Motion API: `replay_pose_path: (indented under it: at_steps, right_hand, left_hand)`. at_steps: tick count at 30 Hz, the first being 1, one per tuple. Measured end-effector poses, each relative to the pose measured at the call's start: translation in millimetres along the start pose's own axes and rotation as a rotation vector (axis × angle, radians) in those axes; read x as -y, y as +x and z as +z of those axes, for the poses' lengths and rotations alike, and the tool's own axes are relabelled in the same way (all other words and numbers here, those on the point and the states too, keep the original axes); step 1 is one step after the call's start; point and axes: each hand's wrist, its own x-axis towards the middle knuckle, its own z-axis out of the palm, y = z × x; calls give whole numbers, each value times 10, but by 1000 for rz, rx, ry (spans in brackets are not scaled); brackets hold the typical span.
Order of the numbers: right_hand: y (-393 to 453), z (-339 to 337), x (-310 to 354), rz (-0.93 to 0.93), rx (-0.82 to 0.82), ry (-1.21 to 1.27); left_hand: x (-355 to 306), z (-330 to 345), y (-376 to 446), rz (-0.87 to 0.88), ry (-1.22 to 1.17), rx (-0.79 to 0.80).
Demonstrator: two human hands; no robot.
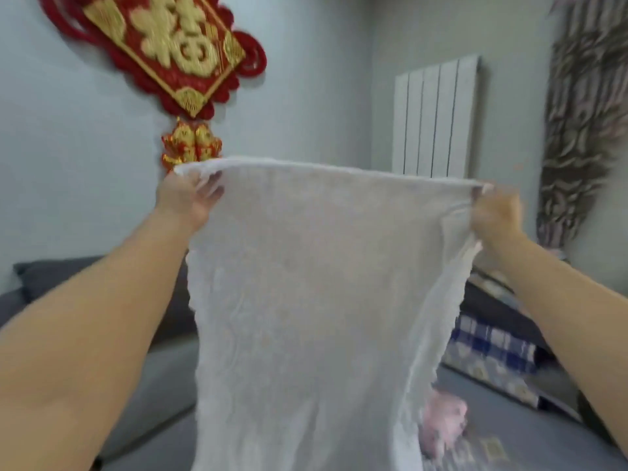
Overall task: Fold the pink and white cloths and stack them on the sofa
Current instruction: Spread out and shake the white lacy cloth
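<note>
1. White cloth [306, 300]: thin lace-like fabric, held up in the air in front of the camera, spread wide along its top edge and hanging straight down past the bottom of the frame. The side edges narrow inward below the top corners.
2. Left hand [185, 202]: raised, at the cloth's top left corner. Fingers [212, 186] curl over the edge and show dimly through the fabric; the corner is pinched between them and the thumb.
3. Right hand [496, 212]: raised at about the same height, at the top right corner. Fingers closed into a bunched grip on the fabric, which gathers into folds just beside the knuckles. Frame is blurred here, so single fingers cannot be told apart.
4. Top edge runs taut between the two hands, slightly lower on the right.
5. Pink cloth [443, 423]: lies crumpled on the sofa [163, 379] seat, low and right of the hanging white cloth, partly hidden behind it. Not touched by either hand.
6. The sofa is grey; its backrest runs along the far left wall, its seat spans the near bottom of the frame.
7. Blue-and-white checked fabric [492, 345] lies on the right, past the pink cloth.
8. Far wall: red and gold hanging ornament [163, 52] at upper left, white radiator [435, 120] right of centre, patterned curtain [584, 120] at far right.
</note>
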Motion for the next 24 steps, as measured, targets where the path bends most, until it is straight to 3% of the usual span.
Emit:
replay_pose_path:
  at_steps: [3, 5, 9, 13, 15, 18, 19, 21, 24]
  right_hand:
    - [261, -583, 523, -76, -225, 290]
    - [209, -835, 638, -123, -199, 389]
    - [-412, -985, 394, -126, 98, 330]
    - [-1160, -746, -553, -168, 473, -35]
    - [-1654, -517, -1130, -192, 658, -220]
    - [-2360, -241, -1916, -37, 891, -419]
    - [-2585, -177, -2164, -100, 975, -531]
    - [-2928, -108, -2610, -213, 1051, -701]
    - [-3377, -33, -3159, -155, 1111, -762]
  left_hand:
    - [-571, 303, 102, 116, -179, 41]
    - [-680, 315, 31, 134, -180, 27]
    - [-311, -283, -258, 15, -214, -19]
    - [641, -1402, -702, -205, 53, -240]
    - [1185, -1953, -1016, -380, 169, -274]
    - [1844, -2468, -1568, -617, 363, -329]
    - [2019, -2553, -1786, -688, 439, -362]
    - [2392, -2725, -2159, -819, 558, -394]
    - [2917, -3014, -2588, -1005, 677, -396]
